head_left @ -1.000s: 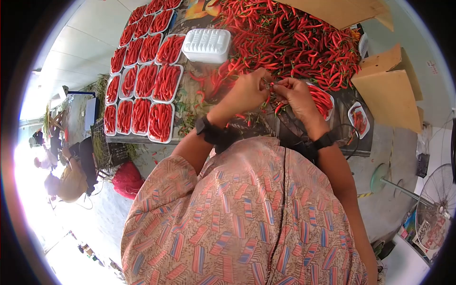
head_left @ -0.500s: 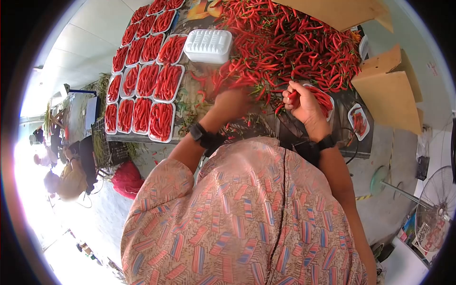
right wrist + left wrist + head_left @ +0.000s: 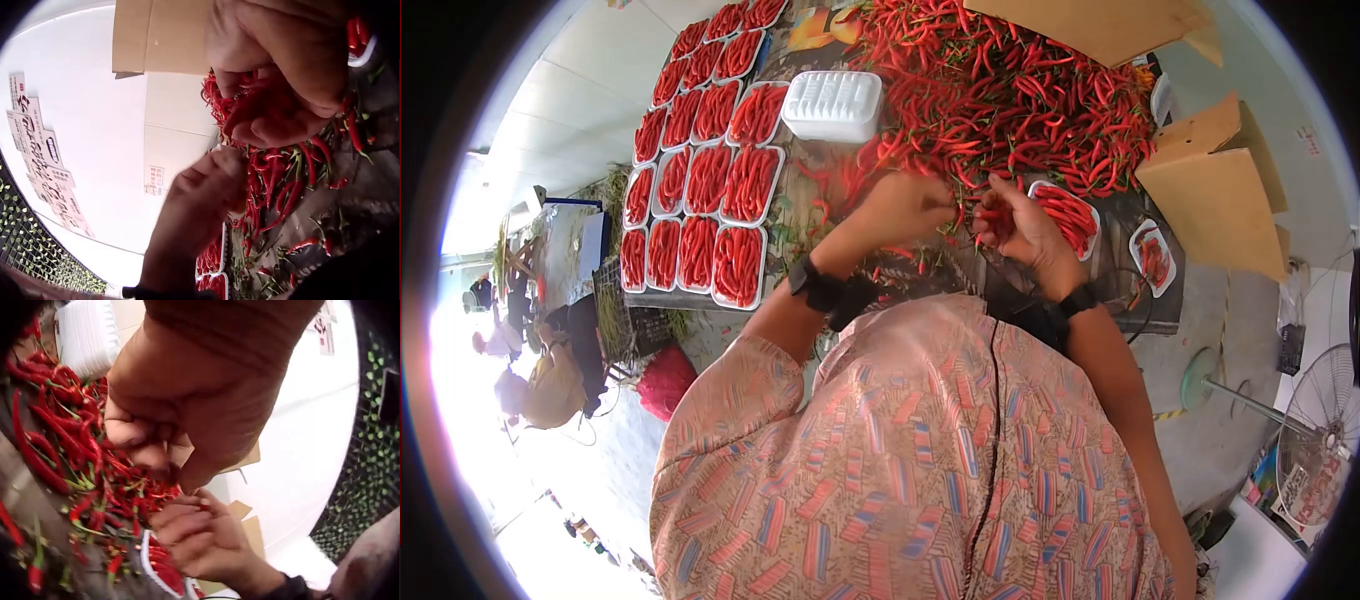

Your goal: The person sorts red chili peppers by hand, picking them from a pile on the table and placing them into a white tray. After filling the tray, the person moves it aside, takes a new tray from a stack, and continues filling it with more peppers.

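Over the front of a heap of red chilies (image 3: 1040, 100), the left hand (image 3: 900, 212) has curled fingers; whether anything is between its fingertips cannot be told. Just right of it, the right hand (image 3: 1032, 238) is turned partly palm up, fingers curled round red chilies (image 3: 265, 103). In the left wrist view the left hand (image 3: 200, 406) is above the right hand (image 3: 206, 540), close together. The right wrist view has the left hand (image 3: 197, 197) beneath the right hand (image 3: 287, 56). A white tray of chilies (image 3: 1067, 218) lies beside the right hand.
Rows of filled chili trays (image 3: 740, 265) stand at the left. Stacked white trays (image 3: 832, 105) sit behind the left hand. A small part-filled tray (image 3: 1153, 258) and an open cardboard box (image 3: 1215, 190) are at the right. Loose chilies and stems litter the table's front.
Since half a second ago, the left hand has moved right, towards the right hand. The right hand has shifted slightly down and left, showing more of the tray beside it.
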`<state>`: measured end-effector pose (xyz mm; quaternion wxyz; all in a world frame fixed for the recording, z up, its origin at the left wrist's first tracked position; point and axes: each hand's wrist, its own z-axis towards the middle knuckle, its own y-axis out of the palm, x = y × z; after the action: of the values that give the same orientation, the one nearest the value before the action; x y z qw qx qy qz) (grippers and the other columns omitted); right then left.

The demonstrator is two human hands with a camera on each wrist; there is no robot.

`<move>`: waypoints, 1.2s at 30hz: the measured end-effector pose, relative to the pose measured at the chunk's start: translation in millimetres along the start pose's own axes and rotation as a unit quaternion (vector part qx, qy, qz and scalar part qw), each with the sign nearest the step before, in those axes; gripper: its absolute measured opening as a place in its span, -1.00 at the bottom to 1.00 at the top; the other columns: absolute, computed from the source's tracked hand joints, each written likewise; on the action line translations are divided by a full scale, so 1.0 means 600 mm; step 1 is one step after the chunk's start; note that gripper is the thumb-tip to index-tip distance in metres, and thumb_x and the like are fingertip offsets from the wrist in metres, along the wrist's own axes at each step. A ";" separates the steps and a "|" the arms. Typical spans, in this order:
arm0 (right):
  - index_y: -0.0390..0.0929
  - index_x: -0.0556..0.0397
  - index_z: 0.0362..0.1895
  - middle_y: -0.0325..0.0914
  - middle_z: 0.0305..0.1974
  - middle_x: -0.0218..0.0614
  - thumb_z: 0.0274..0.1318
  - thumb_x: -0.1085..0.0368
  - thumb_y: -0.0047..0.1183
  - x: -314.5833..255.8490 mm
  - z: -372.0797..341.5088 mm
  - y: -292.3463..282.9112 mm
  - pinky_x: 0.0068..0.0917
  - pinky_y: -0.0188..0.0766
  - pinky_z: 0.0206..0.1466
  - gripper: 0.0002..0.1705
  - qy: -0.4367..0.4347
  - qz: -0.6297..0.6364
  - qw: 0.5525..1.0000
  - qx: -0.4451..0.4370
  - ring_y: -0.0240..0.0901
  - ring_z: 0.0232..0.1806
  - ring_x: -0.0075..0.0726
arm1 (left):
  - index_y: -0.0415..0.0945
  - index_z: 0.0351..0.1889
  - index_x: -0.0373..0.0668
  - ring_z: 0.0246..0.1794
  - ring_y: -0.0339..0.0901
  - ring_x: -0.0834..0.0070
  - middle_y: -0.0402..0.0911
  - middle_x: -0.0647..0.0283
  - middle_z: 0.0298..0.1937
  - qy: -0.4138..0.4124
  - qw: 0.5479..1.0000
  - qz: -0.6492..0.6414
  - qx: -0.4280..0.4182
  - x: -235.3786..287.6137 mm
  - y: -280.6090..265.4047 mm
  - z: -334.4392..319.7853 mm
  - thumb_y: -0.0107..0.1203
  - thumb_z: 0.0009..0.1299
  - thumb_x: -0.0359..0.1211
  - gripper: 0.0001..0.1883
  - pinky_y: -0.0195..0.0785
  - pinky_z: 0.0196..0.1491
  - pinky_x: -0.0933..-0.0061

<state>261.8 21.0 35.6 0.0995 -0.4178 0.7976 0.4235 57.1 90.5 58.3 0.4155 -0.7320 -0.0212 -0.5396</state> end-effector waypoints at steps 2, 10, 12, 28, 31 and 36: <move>0.36 -0.12 -0.55 0.25 -0.58 -0.51 0.23 -0.10 0.01 -0.001 -0.005 -0.006 -0.65 0.12 -0.56 -0.57 0.024 0.026 0.999 -0.034 0.22 -0.53 -0.57 | 0.65 -0.22 -0.11 -0.29 0.61 0.22 0.63 0.13 -0.35 -0.010 0.991 0.128 -0.047 -0.024 0.004 -0.018 0.12 0.19 -0.27 -0.76 0.45 -0.22 0.20; 0.41 -0.10 -0.51 0.31 -0.58 -0.49 0.24 -0.07 0.01 0.003 0.006 -0.027 -0.55 0.25 -0.49 -0.61 0.025 0.083 0.993 -0.081 0.34 -0.49 -0.45 | 0.56 -0.41 -0.11 -0.37 0.55 0.00 0.59 0.09 -0.43 -0.004 0.977 0.209 -0.047 -0.067 0.039 -0.065 0.12 0.16 -0.34 -0.91 0.39 -0.25 0.06; 0.42 -0.09 -0.50 0.32 -0.58 -0.49 0.24 -0.06 0.00 -0.001 0.002 -0.019 -0.52 0.30 -0.47 -0.61 0.018 0.079 0.995 -0.057 0.38 -0.47 -0.41 | 0.55 -0.40 -0.13 -0.41 0.56 0.09 0.59 0.15 -0.46 0.011 0.980 0.194 -0.030 -0.081 0.040 -0.050 0.11 0.18 -0.35 -0.91 0.40 -0.29 0.13; 0.49 -0.03 -0.34 0.49 -0.46 -0.40 0.27 0.10 0.02 -0.003 -0.013 -0.014 -0.75 0.08 -0.64 -0.76 -0.080 -0.015 0.997 -0.003 0.32 -0.53 -0.62 | 0.52 -0.12 -0.19 -0.47 0.58 0.35 0.59 0.19 -0.43 0.092 0.988 -0.028 0.121 -0.012 0.037 0.077 0.00 0.26 -0.44 -0.77 0.42 -0.41 0.37; 0.45 -0.07 -0.41 0.44 -0.50 -0.43 0.27 0.10 0.01 -0.003 -0.011 -0.027 -0.74 0.06 -0.65 -0.75 -0.069 0.042 0.997 0.005 0.30 -0.53 -0.62 | 0.55 -0.10 -0.11 -0.18 0.55 0.24 0.58 0.19 -0.21 0.089 0.924 0.275 0.251 -0.042 0.016 0.085 0.08 0.19 -0.35 -0.71 0.41 -0.15 0.24; 0.38 -0.10 -0.51 0.40 -0.52 -0.44 0.26 0.05 0.02 -0.003 -0.007 -0.038 -0.70 0.09 -0.64 -0.67 -0.065 0.055 0.996 0.040 0.36 -0.47 -0.51 | 0.58 -0.11 -0.03 0.13 0.34 0.24 0.49 0.26 -0.01 0.109 0.913 0.353 0.172 -0.085 0.035 0.049 0.14 0.13 -0.28 -0.67 0.25 0.09 0.12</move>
<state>280.8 12.4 25.8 0.1448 -0.3406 0.8275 0.4223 68.6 116.9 2.7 0.6985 -0.5450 0.1918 -0.4222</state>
